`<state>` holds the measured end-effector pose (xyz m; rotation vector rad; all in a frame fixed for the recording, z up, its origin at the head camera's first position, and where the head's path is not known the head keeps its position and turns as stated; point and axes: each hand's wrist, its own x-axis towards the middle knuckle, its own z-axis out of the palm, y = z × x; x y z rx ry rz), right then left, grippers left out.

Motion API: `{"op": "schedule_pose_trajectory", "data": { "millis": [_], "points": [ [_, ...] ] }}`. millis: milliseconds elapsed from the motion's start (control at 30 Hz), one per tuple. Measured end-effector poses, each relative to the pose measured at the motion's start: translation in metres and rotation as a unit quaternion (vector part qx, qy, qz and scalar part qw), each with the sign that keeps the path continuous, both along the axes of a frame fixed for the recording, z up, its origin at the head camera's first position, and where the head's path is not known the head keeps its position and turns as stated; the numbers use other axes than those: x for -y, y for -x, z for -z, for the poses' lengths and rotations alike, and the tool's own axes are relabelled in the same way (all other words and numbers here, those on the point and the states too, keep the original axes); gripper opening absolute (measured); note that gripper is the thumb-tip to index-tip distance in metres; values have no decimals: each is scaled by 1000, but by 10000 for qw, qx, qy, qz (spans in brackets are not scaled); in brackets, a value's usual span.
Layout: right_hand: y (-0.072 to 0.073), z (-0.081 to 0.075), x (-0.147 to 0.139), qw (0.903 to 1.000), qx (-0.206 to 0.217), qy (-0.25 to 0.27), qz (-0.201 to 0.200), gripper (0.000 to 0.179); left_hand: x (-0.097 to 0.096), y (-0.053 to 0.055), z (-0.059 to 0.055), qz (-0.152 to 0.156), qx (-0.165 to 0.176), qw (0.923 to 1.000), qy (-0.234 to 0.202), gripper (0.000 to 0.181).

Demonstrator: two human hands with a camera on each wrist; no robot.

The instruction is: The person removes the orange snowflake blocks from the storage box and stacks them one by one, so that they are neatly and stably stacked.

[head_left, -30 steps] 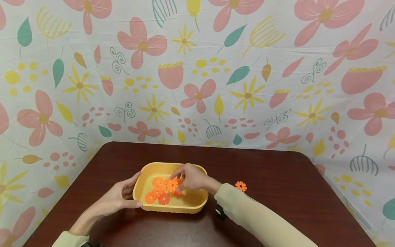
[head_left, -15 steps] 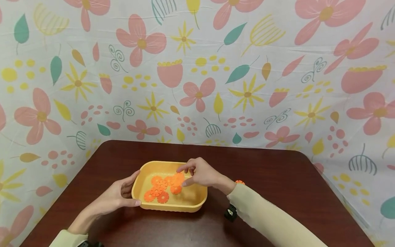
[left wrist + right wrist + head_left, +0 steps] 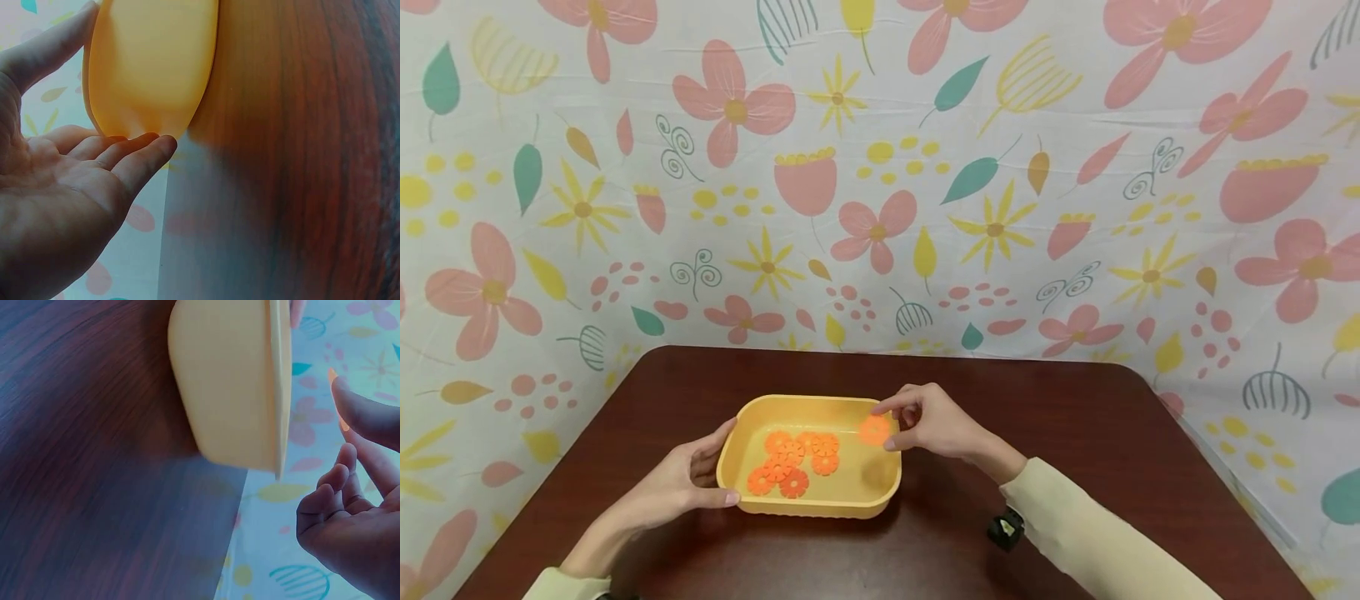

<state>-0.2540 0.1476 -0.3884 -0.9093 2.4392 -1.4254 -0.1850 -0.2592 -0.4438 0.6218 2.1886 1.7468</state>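
Note:
A yellow plastic bin (image 3: 820, 507) stands on the table, with several orange notched plastic discs (image 3: 781, 467) lying in a loose pile toward its left half. My left hand (image 3: 673, 482) grips the bin's left end, thumb by the front corner and fingers along the side; the left wrist view shows the fingertips against the bin wall (image 3: 153, 62). Over the bin's right end, my right hand (image 3: 943, 427) pinches an orange notched disc (image 3: 873, 430) between thumb and index finger. In the right wrist view this disc (image 3: 334, 376) appears edge-on, above the bin's rim.
The dark wooden table (image 3: 1045, 400) reaches back to a floral cloth backdrop (image 3: 880, 167). My right sleeve (image 3: 1097, 525) crosses the table's right front part.
My right hand has moved rightward from the pile, carrying one disc to the bin's right end. Its wrist now hides a loose disc seen earlier on the table. My left hand stays on the bin.

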Motion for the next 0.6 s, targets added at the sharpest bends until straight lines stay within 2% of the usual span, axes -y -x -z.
{"op": "schedule_pose_trajectory", "data": {
  "millis": [233,600],
  "points": [
    [-2,7,-30,9992,-248,-117,305,36,0,0,0,39,45,10000,-37,102],
    [-8,16,-76,9960,-108,-240,859,39,1,0,0,89,18,9999,-79,101]
  ]
}}
